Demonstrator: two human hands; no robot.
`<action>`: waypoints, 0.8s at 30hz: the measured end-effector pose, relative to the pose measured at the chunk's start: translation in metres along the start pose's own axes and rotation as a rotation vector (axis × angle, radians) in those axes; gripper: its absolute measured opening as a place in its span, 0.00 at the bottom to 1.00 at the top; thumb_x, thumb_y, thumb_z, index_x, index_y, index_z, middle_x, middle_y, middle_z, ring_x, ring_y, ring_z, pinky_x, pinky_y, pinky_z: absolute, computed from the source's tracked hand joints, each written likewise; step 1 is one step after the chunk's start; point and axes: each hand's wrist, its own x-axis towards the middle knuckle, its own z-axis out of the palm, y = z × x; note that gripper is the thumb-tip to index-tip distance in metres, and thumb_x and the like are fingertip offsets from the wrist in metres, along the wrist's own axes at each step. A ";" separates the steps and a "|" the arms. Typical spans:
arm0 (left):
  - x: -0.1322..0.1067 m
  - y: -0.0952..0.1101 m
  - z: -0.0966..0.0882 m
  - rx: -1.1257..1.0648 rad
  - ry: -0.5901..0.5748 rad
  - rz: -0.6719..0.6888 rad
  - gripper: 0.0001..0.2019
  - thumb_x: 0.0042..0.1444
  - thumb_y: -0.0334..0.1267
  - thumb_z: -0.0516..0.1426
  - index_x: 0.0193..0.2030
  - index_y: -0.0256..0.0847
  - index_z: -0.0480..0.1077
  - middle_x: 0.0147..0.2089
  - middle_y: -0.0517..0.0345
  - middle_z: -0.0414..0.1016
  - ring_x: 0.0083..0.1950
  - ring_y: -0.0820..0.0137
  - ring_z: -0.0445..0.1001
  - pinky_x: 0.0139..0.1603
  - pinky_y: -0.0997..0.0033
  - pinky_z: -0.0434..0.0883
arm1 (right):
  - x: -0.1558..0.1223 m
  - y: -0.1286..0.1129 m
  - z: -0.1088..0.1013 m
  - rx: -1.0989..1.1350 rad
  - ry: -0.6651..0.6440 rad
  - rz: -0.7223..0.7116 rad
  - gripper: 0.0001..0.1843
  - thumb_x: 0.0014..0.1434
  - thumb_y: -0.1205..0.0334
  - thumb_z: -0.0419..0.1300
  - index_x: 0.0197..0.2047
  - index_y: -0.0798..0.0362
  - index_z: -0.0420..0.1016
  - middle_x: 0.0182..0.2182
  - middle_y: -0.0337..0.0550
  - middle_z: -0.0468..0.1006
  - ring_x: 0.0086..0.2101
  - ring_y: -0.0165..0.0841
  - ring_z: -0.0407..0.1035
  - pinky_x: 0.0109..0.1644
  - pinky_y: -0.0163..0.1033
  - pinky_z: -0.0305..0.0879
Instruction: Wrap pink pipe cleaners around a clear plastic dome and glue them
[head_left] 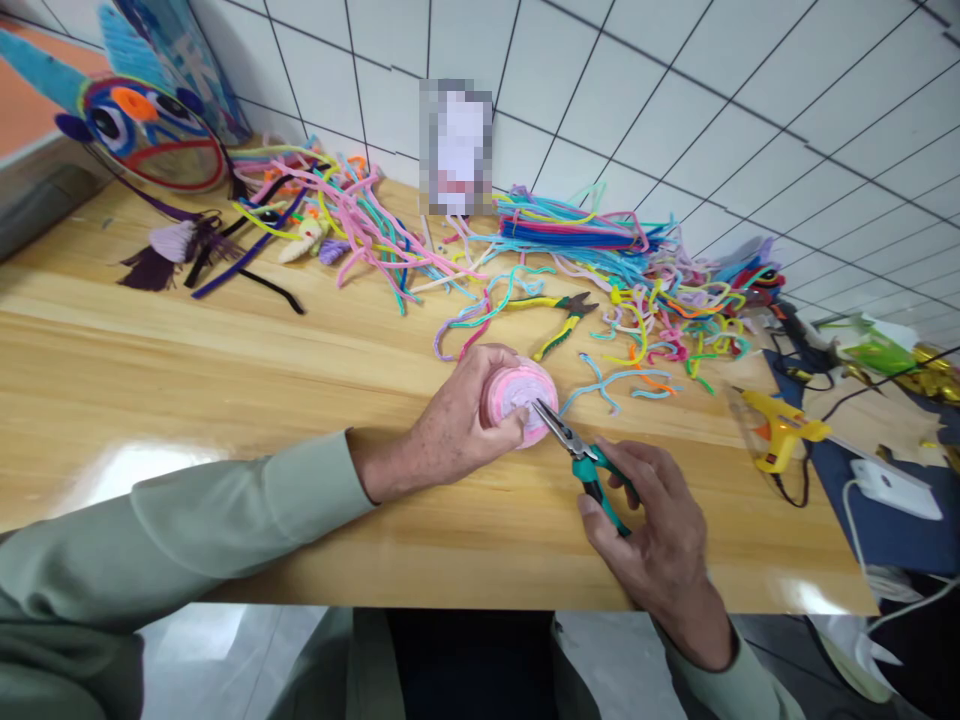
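Centre frame: left hand grips a pink coiled pipe-cleaner disc; right hand clasps teal-handled needle-nose pliers, tips touching it. Upper-centre label: blurred.

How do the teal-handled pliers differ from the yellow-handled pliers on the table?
The teal-handled pliers have long, thin jaws; the yellow-handled pliers have short, stubby ones. The teal pair is in the right hand, tip on the pink coil; the yellow pair lies loose on the table. Both are metal-jawed.
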 end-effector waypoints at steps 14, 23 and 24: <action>-0.001 -0.002 0.001 0.030 0.022 0.004 0.22 0.59 0.37 0.63 0.58 0.45 0.62 0.60 0.46 0.72 0.63 0.57 0.74 0.67 0.48 0.75 | -0.002 0.006 0.005 -0.066 0.035 -0.029 0.26 0.66 0.62 0.63 0.67 0.49 0.71 0.46 0.51 0.77 0.38 0.39 0.78 0.35 0.42 0.80; -0.001 -0.002 0.003 0.012 0.037 0.018 0.23 0.58 0.38 0.65 0.58 0.45 0.62 0.60 0.46 0.72 0.63 0.55 0.74 0.66 0.49 0.74 | -0.005 0.008 0.008 -0.196 0.079 -0.074 0.30 0.64 0.61 0.65 0.69 0.47 0.70 0.46 0.50 0.78 0.41 0.42 0.80 0.37 0.43 0.81; -0.001 -0.002 0.003 0.018 0.034 0.025 0.23 0.59 0.37 0.65 0.58 0.45 0.62 0.60 0.46 0.72 0.63 0.56 0.74 0.66 0.49 0.74 | -0.006 0.009 0.007 -0.198 0.075 -0.074 0.31 0.64 0.61 0.65 0.69 0.47 0.70 0.46 0.50 0.78 0.41 0.41 0.80 0.37 0.43 0.81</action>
